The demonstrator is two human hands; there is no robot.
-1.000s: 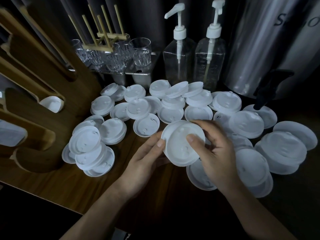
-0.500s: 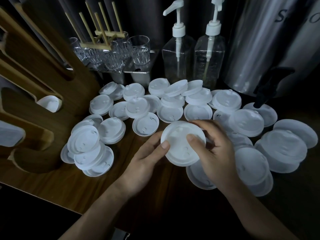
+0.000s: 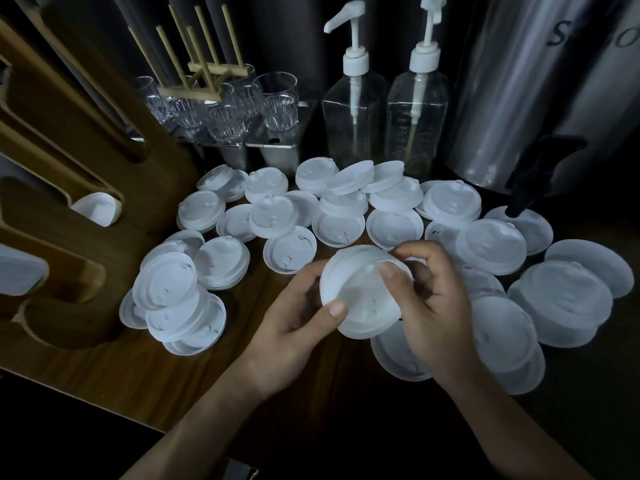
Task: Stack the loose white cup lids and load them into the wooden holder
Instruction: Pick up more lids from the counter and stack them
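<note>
A short stack of white lids (image 3: 360, 296) is held above the wooden counter between both hands, tilted toward me. My left hand (image 3: 294, 323) grips its near-left edge with the thumb on the face. My right hand (image 3: 429, 306) curls over its right side, thumb on the face and fingers on the far rim. Many loose white lids (image 3: 287, 216) lie scattered over the counter (image 3: 104, 368). The wooden holder (image 3: 69, 174) stands at the left, with white lids (image 3: 97, 207) showing in its slots.
Two clear pump bottles (image 3: 355, 112) stand at the back, beside a steel urn (image 3: 540, 91) with a black tap (image 3: 530, 181). Glass tumblers (image 3: 277, 102) and a stick rack (image 3: 204, 69) sit at the back left. The counter's front edge runs below my arms.
The stack has tipped up toward me, so its layered rim now shows. My left thumb has slid down to the near edge and my right fingers have curled over the top.
</note>
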